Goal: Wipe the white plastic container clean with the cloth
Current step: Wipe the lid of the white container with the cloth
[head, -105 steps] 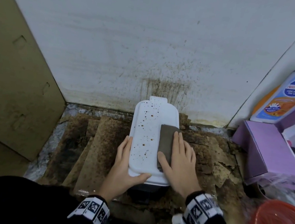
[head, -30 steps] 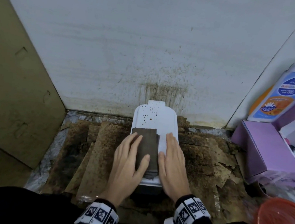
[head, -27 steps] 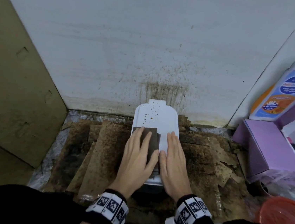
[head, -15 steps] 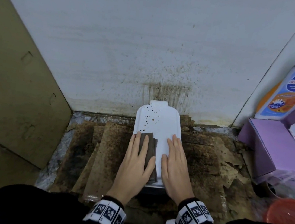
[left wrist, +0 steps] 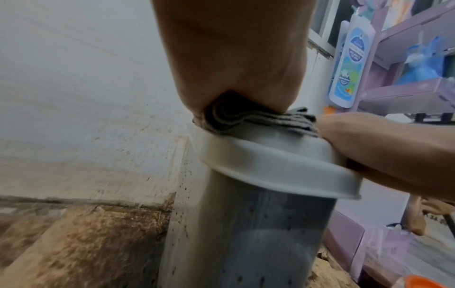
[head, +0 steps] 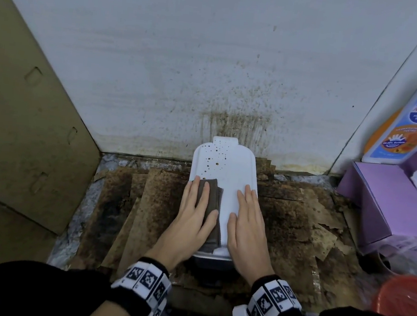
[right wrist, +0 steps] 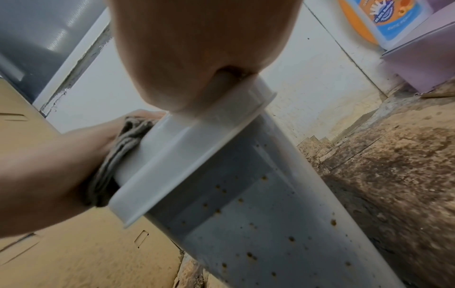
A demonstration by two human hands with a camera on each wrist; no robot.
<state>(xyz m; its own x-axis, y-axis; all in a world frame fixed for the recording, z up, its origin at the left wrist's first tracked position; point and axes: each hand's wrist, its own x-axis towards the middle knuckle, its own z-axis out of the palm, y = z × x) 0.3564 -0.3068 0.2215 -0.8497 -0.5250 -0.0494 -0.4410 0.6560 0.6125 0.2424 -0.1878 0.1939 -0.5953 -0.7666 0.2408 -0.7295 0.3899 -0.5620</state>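
The white plastic container (head: 229, 170) stands against the stained wall, its lid speckled brown at the far left. A folded dark grey cloth (head: 211, 202) lies on the lid's near left part. My left hand (head: 196, 208) presses flat on the cloth with straight fingers. My right hand (head: 246, 214) lies flat on the lid's bare right side. In the left wrist view the cloth (left wrist: 261, 120) is squeezed between palm and lid (left wrist: 278, 161). In the right wrist view the palm rests on the lid rim (right wrist: 197, 155), and the container's spotted side (right wrist: 258, 224) shows below.
Stained cardboard sheets (head: 150, 203) cover the floor around the container. A cardboard panel (head: 25, 111) leans at the left. A purple shelf unit (head: 389, 204) with a soap bottle (head: 414, 121) stands right, and a red basin (head: 404, 297) sits at the near right.
The cloth passed from my right hand to my left, which slid it forward along the lid's left side. The near left speckles are gone. My right hand stays flat on the right side.
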